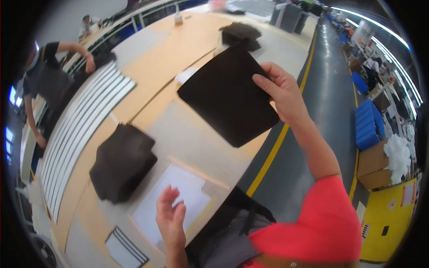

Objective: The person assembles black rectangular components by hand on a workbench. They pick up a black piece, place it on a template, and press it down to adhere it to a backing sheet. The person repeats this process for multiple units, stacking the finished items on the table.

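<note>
My right hand pinches the right edge of a black fabric panel, thumb on top, and holds it up over the table. The panel is roughly rectangular with rounded corners. My left hand is raised above a white sheet framed by pale strips, its fingers apart and nothing in them. Left of that sheet lies a stack of dark cut fabric pieces. Another dark fabric pile rests at the far side of the table, beyond the held panel.
Long white strips with dark edges cover the table's left side. A smaller striped piece lies near the front. Across the table, a co-worker reaches over dark material. At right are a yellow-lined aisle, blue crates and a yellow cabinet.
</note>
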The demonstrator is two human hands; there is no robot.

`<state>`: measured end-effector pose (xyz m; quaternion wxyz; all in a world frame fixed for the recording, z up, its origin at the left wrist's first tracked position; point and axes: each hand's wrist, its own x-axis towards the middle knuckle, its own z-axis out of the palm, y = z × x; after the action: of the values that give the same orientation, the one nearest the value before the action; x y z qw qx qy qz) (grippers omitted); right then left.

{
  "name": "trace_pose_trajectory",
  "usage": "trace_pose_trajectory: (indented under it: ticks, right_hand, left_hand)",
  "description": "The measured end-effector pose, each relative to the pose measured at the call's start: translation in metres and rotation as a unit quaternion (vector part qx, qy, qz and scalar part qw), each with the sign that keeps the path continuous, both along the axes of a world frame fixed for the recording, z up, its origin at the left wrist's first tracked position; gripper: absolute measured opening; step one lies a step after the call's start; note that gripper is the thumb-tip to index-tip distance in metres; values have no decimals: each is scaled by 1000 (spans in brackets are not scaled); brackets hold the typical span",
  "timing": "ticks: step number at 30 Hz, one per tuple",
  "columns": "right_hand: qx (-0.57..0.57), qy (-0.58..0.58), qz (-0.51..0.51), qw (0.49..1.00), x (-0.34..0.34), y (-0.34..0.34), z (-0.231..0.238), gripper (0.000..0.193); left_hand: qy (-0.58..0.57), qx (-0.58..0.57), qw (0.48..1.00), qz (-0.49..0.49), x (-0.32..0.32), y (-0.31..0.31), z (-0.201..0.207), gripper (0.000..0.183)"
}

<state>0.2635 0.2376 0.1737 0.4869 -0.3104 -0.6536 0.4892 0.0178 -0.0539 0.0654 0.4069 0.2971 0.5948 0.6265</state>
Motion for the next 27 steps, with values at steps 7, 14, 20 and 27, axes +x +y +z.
trace_pose_trajectory:
  ticks: [7,14,20,27]
  right_hand:
    - [-290,6,188,938,-97,-117,-96,31]
    - [204,-335,111,913,-130,-157,-164,61]
    - [200,-425,91,878,-122,-149,-158,59]
    - [383,-372,138,834,-71,-133,-163,47]
  left_hand:
    - [-63,22,986,153,-40,-55,-19,52]
    - [348,-59,926,132,-41,-86,-38,34]
    - [516,-27,856,22,-23,-25,-49,36]
    - [590,-28,805,-62,-27,14,-59,41]
